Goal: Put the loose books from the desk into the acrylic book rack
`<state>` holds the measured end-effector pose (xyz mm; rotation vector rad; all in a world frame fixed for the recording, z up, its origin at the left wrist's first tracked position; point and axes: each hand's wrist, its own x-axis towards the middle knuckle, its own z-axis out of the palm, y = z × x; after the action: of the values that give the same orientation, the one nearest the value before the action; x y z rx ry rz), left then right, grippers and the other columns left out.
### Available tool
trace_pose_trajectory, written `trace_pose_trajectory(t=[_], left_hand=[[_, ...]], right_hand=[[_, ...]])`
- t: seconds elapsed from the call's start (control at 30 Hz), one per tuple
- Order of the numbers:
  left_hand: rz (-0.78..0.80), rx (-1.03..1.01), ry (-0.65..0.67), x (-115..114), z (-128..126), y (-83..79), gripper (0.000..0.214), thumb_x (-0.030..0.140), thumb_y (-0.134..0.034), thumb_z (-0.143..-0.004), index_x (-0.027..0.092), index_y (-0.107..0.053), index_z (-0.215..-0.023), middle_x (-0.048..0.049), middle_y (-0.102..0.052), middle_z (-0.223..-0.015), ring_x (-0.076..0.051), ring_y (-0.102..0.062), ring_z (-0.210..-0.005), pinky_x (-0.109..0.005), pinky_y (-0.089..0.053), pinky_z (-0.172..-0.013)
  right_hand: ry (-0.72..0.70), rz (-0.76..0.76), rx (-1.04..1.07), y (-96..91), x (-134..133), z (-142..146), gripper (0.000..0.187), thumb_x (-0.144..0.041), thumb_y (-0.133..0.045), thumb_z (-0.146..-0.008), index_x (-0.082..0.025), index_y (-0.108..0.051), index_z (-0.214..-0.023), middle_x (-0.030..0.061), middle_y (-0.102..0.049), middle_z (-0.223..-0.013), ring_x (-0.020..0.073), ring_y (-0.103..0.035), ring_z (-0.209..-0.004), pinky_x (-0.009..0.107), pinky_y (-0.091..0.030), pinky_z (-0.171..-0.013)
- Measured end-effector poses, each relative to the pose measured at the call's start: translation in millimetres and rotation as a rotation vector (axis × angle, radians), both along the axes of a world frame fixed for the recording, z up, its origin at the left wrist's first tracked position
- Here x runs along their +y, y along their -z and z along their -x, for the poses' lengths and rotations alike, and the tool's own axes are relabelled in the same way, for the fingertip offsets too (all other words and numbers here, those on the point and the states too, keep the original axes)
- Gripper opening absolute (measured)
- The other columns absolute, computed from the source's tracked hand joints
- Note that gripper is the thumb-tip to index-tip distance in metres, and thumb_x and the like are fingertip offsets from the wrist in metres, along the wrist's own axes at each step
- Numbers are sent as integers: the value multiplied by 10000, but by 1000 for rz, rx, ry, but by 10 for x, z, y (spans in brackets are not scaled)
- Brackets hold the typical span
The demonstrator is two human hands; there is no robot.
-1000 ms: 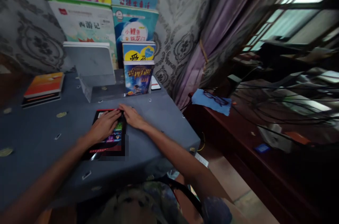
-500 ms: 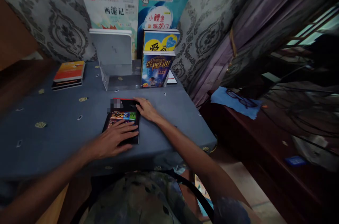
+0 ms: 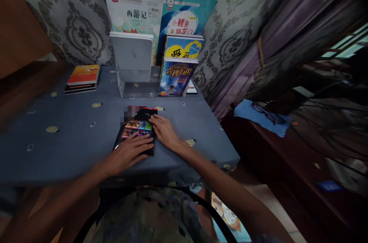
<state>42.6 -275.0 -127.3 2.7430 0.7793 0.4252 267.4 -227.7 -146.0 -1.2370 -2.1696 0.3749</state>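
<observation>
A thin black book with rows of small colourful pictures lies on the tablecloth in front of me. A red strip shows along its top edge, where a black sheet looks curved; part of that area is blurred out. Across the lower part of the book my left hand lies flat, fingers spread. My right hand rests at the book's right edge with its fingers stretched over the upper right part. Its thumb cannot be made out. Both hands touch the book.
Behind the book stands a clear book stand with a grey-white panel. Beside it are upright blue books, with larger picture books behind. Several stacked books lie at left. Glasses rest on a blue cloth at right.
My right hand has slid down the book's right edge from its top corner. The black sheet at the top now looks curved, showing more red. The view has shifted slightly left.
</observation>
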Motion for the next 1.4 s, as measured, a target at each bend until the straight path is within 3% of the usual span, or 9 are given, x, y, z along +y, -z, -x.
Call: trace_pose_trajectory(t=[0.17,0.3,0.4,0.5,0.63,0.83,0.93,1.17,1.4], left_hand=[[12,-17,6,5,-7,-1,395,408,-433,-1039,248,-588,-1365,-61,-593,-1449,-200,-520,-1373,-516,-297,-1229],[-42,-27,-11,-51,65,20,388,400,-445,-1035,258,-587,-1366,-56,-597,-1445,-205,-529,-1361,-497,-331,-1214],[-145,-60,-58,-152,271,36,374,354,-435,-1039,267,-590,-1367,-57,-605,-1432,-216,-539,-1343,-472,-394,-1172],[-266,-87,-215,-299,549,40,362,301,-444,-1032,266,-603,-1355,-76,-658,-1338,-239,-593,-1254,-458,-468,-1082],[-329,-87,-412,-502,768,68,371,288,-455,-1025,238,-583,-1370,-104,-668,-1281,-259,-625,-1162,-429,-509,-981],[-376,-118,-432,-571,737,127,377,268,-458,-1018,237,-580,-1373,-102,-695,-1237,-251,-648,-1131,-412,-521,-960],[-392,-99,-443,-554,713,86,336,266,-449,-1023,225,-628,-1304,-100,-711,-1211,-245,-663,-1107,-407,-527,-933],[-446,-54,-496,-577,613,9,293,252,-455,-1020,143,-680,-1173,-130,-728,-1172,-257,-686,-1051,-421,-521,-902],[-474,50,-571,-457,590,-13,401,331,-353,-1049,151,-698,-1147,-133,-739,-1190,-290,-674,-1136,-457,-496,-929]], right_hand=[[-127,-15,31,-53,-499,-100,405,-114,-459,-966,-213,-627,-1321,110,-665,-1345,242,-520,-1370,482,-481,-1100],[-177,-39,-14,-92,-729,-151,404,-151,-471,-983,-206,-598,-1362,115,-647,-1373,242,-511,-1380,493,-467,-1118],[-174,-51,-57,-86,-770,-180,392,-159,-471,-993,-189,-598,-1362,130,-625,-1401,252,-495,-1394,508,-456,-1121],[-167,-67,-101,-104,-785,-173,376,-165,-467,-999,-168,-602,-1350,140,-626,-1396,260,-497,-1392,515,-461,-1108],[-169,-121,-148,-200,-893,74,373,-190,-475,-1003,-169,-597,-1355,136,-613,-1414,260,-472,-1413,529,-413,-1150],[-324,-142,-256,-186,-1125,603,424,-198,-486,-1001,-152,-522,-1420,125,-565,-1470,217,-422,-1450,462,-357,-1213],[-327,-163,-260,-118,-1199,502,435,-150,-473,-988,-106,-518,-1418,150,-553,-1477,235,-404,-1462,460,-368,-1209],[-160,-172,-185,-98,-1376,-84,401,-111,-448,-984,-158,-580,-1360,142,-628,-1395,257,-513,-1383,543,-431,-1144],[-146,-179,-74,-131,-1394,57,346,-158,-496,-962,-146,-617,-1286,150,-684,-1285,266,-565,-1300,523,-457,-1120]])
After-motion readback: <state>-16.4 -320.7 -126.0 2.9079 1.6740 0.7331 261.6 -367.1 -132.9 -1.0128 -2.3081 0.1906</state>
